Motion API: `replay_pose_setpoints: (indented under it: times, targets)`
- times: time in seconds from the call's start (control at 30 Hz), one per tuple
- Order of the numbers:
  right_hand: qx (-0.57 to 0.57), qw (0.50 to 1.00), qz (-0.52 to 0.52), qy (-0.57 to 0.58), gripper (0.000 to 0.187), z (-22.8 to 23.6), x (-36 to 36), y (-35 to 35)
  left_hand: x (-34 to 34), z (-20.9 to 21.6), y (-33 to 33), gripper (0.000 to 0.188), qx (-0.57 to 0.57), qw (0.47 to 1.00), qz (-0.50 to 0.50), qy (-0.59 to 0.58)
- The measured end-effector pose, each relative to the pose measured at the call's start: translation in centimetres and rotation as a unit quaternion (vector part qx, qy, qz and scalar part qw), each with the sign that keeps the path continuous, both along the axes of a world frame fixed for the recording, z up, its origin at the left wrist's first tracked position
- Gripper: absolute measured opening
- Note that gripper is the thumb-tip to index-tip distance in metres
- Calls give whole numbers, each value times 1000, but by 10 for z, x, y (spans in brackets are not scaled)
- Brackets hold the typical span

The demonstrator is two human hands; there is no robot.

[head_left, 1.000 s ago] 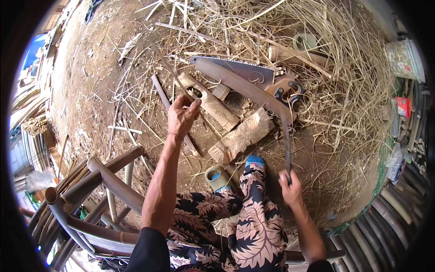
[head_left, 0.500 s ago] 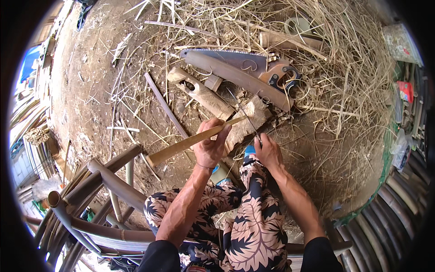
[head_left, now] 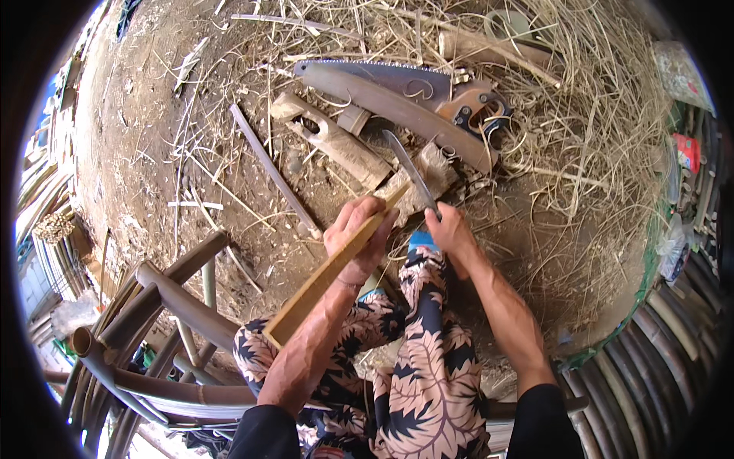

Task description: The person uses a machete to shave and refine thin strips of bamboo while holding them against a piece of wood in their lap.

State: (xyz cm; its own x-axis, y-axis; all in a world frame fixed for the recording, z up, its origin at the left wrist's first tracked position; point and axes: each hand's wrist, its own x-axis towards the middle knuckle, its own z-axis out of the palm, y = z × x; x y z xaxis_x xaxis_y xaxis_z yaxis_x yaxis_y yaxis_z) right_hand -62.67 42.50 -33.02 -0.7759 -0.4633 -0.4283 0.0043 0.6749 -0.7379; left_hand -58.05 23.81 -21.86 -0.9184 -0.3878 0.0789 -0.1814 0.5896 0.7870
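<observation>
Pale bamboo slat [head_left: 327,278] slanting over the left forearm [head_left: 310,353], left hand [head_left: 349,216] clenched round it, palm out of sight, narrow tip above a half-covered wooden block [head_left: 436,170], contact unclear from here, curved knife [head_left: 411,170] close by, its lower end swallowed by the grasping right hand [head_left: 453,232]

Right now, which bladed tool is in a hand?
The knife, gripped by the right hand; the toothed saw lies untouched, farther out.

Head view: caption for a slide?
Left hand grips a bamboo strip, right hand holding a knife near its far end.
</observation>
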Motion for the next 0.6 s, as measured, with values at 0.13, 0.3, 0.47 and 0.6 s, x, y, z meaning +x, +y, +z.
replay_pose_setpoints:
  times: [0.13, 0.3, 0.47, 0.6]
  targets:
    - [-185, 940, -42, 282, 24, 51, -1, -31, 3, 2, 0, 18, 6, 1000, 16, 3]
    - [136, 990, 17, 19, 23, -25, 13, 6, -6, 4, 4, 17, -4, 1000, 1, 0]
    - [11, 999, -48, -4, 21, 7, 11, 20, -16, -17, 2, 21, 24, 1000, -2, 16]
    - [-13, 994, -109, 28, 25, 78, 19, 34, -27, -62, -4, 22, 22, 999, -22, -34]
